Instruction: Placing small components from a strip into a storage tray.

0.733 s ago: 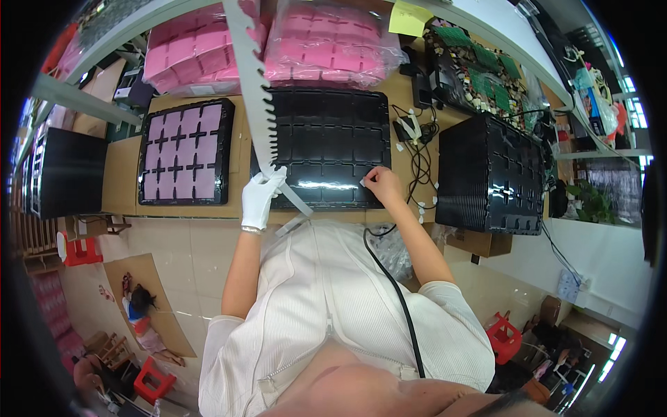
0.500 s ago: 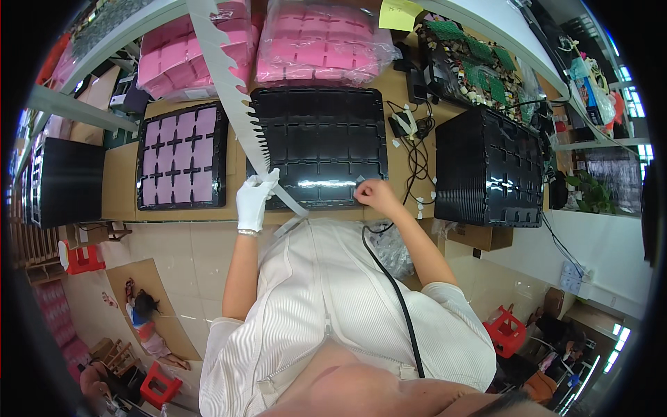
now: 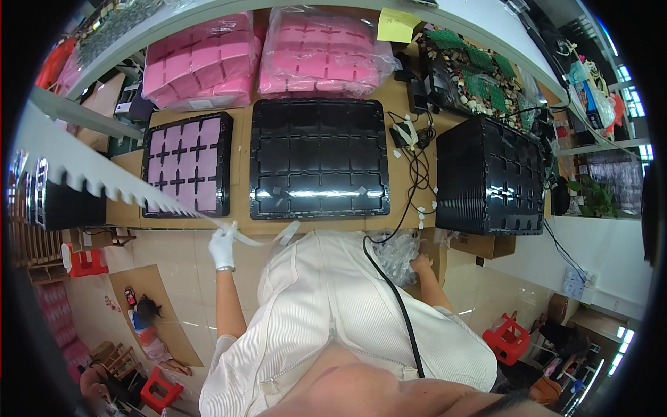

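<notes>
My left hand (image 3: 222, 249), in a white glove, is closed on a long white strip with a toothed edge (image 3: 104, 177). The strip runs up to the far left, and its tail bends right past my fingers. Below the table's front edge, my bare right hand (image 3: 421, 263) is beside crumpled clear plastic (image 3: 396, 258); its fingers are too small and partly hidden to read. A black plastic tray (image 3: 319, 149) lies in front of me, with a small pale tab (image 3: 361, 190) on its near right part and another (image 3: 276, 190) on its near left part.
A black tray with pink pads (image 3: 186, 167) lies left. Wrapped pink trays (image 3: 319, 52) stand behind. At right are a stack of black trays (image 3: 486, 177), tangled black cables (image 3: 418, 163) and green circuit boards (image 3: 479, 48). A black cable (image 3: 392, 292) hangs across my front.
My right hand has left the black tray and dropped beside the plastic, leaving a tab in view. My left hand moved left and down; the strip swung over to the left.
</notes>
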Demonstrator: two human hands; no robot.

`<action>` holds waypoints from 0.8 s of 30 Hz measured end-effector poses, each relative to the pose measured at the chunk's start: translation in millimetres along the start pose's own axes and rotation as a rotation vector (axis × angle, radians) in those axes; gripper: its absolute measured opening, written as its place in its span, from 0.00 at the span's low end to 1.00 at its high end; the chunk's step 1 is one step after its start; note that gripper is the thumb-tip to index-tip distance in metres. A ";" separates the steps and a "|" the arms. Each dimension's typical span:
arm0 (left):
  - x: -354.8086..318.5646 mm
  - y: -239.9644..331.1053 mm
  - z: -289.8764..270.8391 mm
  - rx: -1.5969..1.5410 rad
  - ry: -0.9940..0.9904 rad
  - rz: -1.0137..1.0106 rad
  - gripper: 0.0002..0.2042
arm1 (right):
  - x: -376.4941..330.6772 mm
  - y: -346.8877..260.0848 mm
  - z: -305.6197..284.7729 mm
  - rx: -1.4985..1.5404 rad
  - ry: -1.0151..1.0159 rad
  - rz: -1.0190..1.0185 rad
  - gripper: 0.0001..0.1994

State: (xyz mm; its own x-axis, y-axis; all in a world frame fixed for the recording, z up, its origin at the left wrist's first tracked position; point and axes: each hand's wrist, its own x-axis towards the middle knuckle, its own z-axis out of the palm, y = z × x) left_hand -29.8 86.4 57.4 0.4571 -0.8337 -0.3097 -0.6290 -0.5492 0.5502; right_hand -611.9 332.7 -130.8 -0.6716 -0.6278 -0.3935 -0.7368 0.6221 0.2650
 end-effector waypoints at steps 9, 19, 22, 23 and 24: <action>-12.5 -44.9 10.9 0.074 -0.075 -0.002 0.20 | -1.7 -181.7 -358.7 0.886 0.888 -0.925 0.06; -11.8 -31.9 -13.0 0.192 -0.451 0.333 0.21 | 182.3 -427.6 -440.5 0.395 1.003 -0.942 0.11; -26.2 10.9 -47.0 0.651 -0.743 0.329 0.25 | 185.4 -429.8 -452.7 0.310 0.921 -1.011 0.13; -17.7 9.7 -56.2 0.660 -0.748 0.329 0.25 | 189.6 -428.9 -460.0 0.315 0.914 -1.004 0.13; -2.5 3.7 -71.0 0.799 -0.792 0.427 0.26 | 195.9 -427.6 -469.3 0.335 0.675 -1.065 0.11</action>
State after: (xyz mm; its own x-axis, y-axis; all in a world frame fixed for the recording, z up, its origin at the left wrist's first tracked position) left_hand 11.3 90.4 115.3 -0.2198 -0.6064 -0.7642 -0.9755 0.1330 0.1750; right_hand -465.2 -275.9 91.9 0.2476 -0.9305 0.2701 -0.9387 -0.2994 -0.1710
